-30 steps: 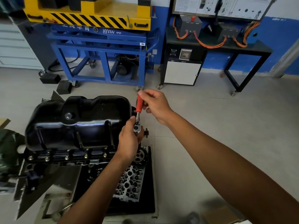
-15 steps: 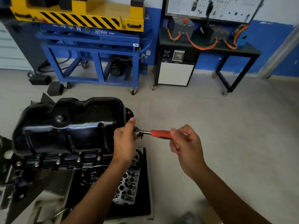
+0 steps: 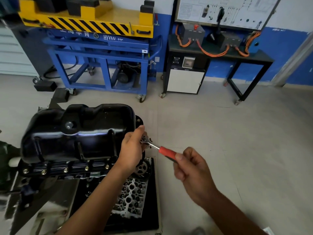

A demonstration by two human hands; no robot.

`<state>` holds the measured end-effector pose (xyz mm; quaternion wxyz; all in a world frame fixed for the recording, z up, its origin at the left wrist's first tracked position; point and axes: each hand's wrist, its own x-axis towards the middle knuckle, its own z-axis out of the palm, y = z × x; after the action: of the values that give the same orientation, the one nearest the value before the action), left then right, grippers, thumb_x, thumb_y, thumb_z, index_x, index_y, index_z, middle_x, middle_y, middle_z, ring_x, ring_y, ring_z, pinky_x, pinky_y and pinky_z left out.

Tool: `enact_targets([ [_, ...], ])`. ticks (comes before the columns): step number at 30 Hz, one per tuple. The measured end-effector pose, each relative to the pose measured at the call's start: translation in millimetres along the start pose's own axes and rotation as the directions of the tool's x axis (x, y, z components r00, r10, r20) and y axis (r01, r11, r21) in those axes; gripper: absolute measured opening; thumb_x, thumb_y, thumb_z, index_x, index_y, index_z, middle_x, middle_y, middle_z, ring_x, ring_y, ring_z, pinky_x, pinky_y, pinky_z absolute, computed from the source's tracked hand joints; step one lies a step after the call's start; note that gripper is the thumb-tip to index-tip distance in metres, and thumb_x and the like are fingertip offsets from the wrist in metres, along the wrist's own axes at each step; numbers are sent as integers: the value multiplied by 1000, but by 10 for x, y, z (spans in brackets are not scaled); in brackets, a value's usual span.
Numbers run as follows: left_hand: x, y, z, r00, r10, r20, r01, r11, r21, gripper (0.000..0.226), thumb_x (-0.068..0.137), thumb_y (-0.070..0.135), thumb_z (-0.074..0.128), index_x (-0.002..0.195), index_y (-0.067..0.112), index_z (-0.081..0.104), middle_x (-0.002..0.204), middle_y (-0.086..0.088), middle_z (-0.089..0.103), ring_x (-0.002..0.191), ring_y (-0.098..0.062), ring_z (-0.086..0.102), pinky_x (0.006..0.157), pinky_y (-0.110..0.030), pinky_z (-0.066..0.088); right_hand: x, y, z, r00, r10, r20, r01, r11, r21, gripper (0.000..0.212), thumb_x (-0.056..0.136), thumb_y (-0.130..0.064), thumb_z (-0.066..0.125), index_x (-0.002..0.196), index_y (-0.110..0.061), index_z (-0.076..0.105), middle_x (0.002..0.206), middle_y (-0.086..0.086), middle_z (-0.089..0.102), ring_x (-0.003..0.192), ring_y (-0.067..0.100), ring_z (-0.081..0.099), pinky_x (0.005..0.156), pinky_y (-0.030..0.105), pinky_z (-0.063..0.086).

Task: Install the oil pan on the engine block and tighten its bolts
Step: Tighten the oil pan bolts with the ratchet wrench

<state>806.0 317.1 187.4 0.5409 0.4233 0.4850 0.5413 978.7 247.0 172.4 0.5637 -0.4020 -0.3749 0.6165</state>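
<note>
Oil pan (image 3: 76, 133), right end, is where my hands are: nearest me, right hand (image 3: 193, 173) grips the ratchet (image 3: 162, 150) by its red handle, left hand (image 3: 132, 150) curls round its head against the pan. Black pan sits on the engine block (image 3: 67, 174), bolts (image 3: 65, 170) along its near flange, blue cart (image 3: 108, 56) way behind.

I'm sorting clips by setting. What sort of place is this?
Probably a vehicle-repair training workshop: a black oil pan being bolted down with a ratchet, a blue-and-yellow lift cart behind, and a wall display board over a bench with orange cables.
</note>
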Motion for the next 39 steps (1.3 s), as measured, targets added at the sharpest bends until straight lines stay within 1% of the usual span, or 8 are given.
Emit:
enact_targets([
  [7,-10,62,-33,992,-4,128,-9,995,100,51,93,46,43,50,20,36,56,-7,27,56,-27,19,54,-34,24,986,-401,137,984,73,-164,-89,991,-96,18,91,-17,70,83,-17,54,67,5,59,47,10,42,43,22,29],
  [9,-5,61,-38,986,2,166,-22,993,115,50,92,48,40,52,18,31,57,-9,24,59,-33,17,56,-39,21,1236,-413,296,986,79,-148,-105,978,-178,12,93,-18,69,89,-13,59,69,6,61,48,10,44,46,23,30],
  [14,14,61,-28,983,-7,183,-11,995,100,54,92,50,43,52,18,26,54,-5,22,54,-22,18,51,-27,24,1651,-315,721,999,33,-28,-41,930,-366,10,93,-25,70,93,-15,68,68,0,59,56,12,51,45,22,37],
  [18,2,40,-46,981,12,195,-32,994,100,57,94,51,42,51,16,24,53,-5,21,53,-20,19,53,-28,23,1725,-221,854,995,72,68,-39,915,-401,19,94,-32,67,106,-17,71,82,-2,63,68,13,57,52,23,45],
  [21,-19,25,-48,987,35,156,-48,996,78,61,95,54,41,56,11,23,56,-10,20,54,-23,19,52,-27,25,1662,-226,735,993,62,103,-22,936,-351,15,99,-28,61,96,-18,72,72,-1,58,59,13,53,49,23,40],
  [26,-3,-13,75,1000,-7,2,7,994,105,56,89,63,43,56,18,38,51,2,31,48,-11,28,47,-19,29,1349,-269,144,1000,4,-18,-9,966,-259,18,100,-25,58,90,-11,62,61,4,48,52,15,43,49,27,30],
  [32,44,-77,269,997,-47,-53,51,996,70,54,74,67,52,60,15,52,63,-8,42,61,-21,37,63,-34,37,639,-305,-279,987,-13,-161,-29,966,-256,24,80,-35,71,70,-19,57,56,2,42,50,16,40,47,25,32],
  [39,62,-64,265,986,45,-163,-41,999,30,57,94,38,53,39,26,42,42,13,32,40,-7,29,42,-18,30,-85,-118,-39,998,-48,29,54,965,-257,27,78,-33,76,68,-27,53,52,-2,48,44,13,41,46,20,37],
])
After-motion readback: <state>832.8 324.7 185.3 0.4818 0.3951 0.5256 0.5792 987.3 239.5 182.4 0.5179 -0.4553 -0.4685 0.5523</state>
